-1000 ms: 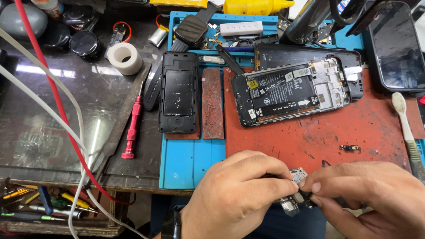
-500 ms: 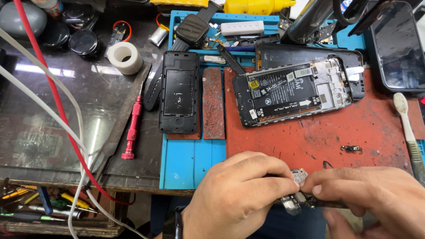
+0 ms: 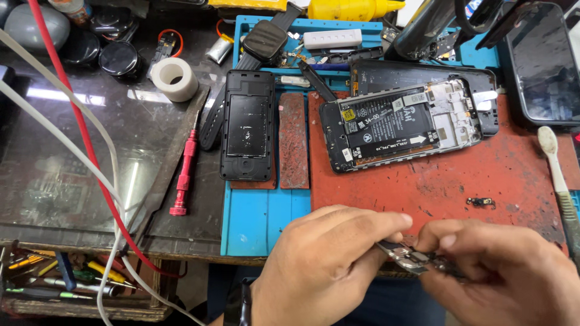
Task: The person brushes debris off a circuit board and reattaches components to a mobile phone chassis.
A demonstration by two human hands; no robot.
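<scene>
Two hands are meeting at the near edge of the bench over one small part — a little circuit board [image 3: 417, 258] with metal shields. The left hand [image 3: 329, 262] is curling in from the left, its thumb and fingers pinching the board's left end; the right hand [image 3: 501, 271] is closing from the right, fingertips pinching the other end, though whether it is also gripping a thin tool under the board is hard to tell. The board is lying between them with its long axis running left to right, tilting slightly down toward the right hand, so each hand is sitting at one end and neither is nearer. Just beyond, a tiny loose component [image 3: 481, 201] is resting on the worn red mat [image 3: 423, 187]. Farther back, an opened smartphone [image 3: 402, 124] is lying face down on that mat, battery showing, its length running left to right as well. To its left a black phone back cover [image 3: 248, 133] is sitting on the blue work mat [image 3: 266, 211], and a red screwdriver [image 3: 184, 172] is lying on the dark glass pane [image 3: 72, 157] — well apart from both hands. A roll of white tape [image 3: 174, 78] is standing farther back still.
</scene>
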